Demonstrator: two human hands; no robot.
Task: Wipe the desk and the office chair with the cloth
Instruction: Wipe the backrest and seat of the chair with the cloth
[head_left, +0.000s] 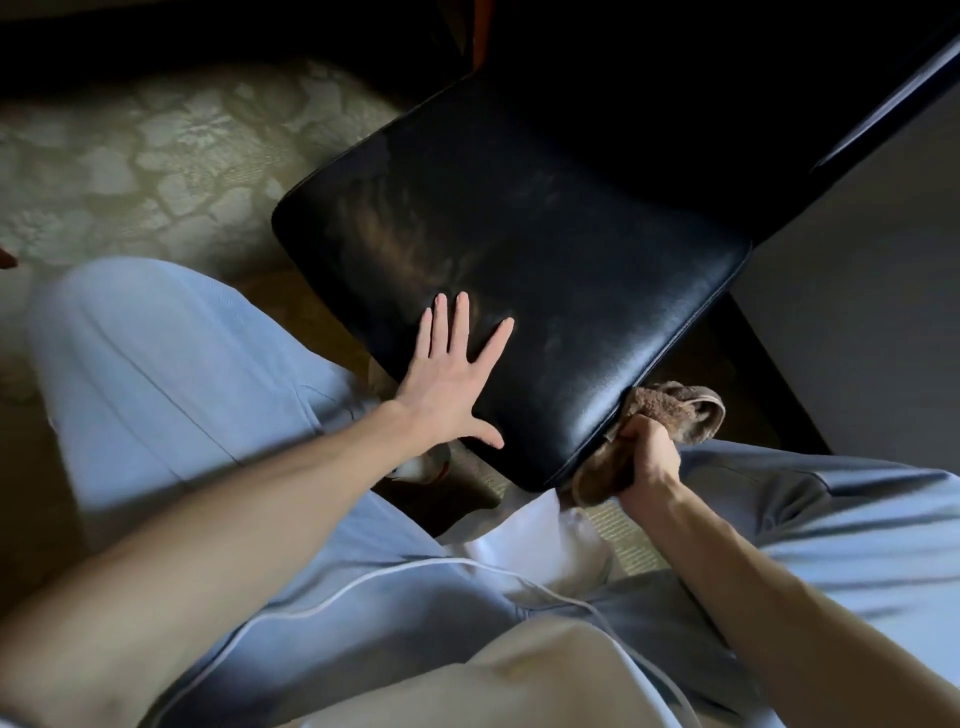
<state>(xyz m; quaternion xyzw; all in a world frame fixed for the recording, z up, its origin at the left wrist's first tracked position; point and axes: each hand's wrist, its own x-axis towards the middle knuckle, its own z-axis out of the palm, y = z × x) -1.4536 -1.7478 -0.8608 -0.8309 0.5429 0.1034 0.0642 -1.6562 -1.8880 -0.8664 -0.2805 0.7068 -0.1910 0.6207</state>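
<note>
Floral carpet (156, 156), black chair seat (545, 249), cloth (670, 410)

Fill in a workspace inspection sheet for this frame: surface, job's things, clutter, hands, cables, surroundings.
Surface: black chair seat, glossy, with dull brownish patches toward its middle.
Job's things: brown cloth, bunched at the seat's near right edge.
Clutter: small pale item below the seat's near corner; too dim to identify.
Grippers: left hand flat on the seat, fingers spread; right hand grips the cloth.
Cables: nothing seen.
Surroundings: pale patterned carpet; light blue trousers; the far side is in deep shadow.
</note>
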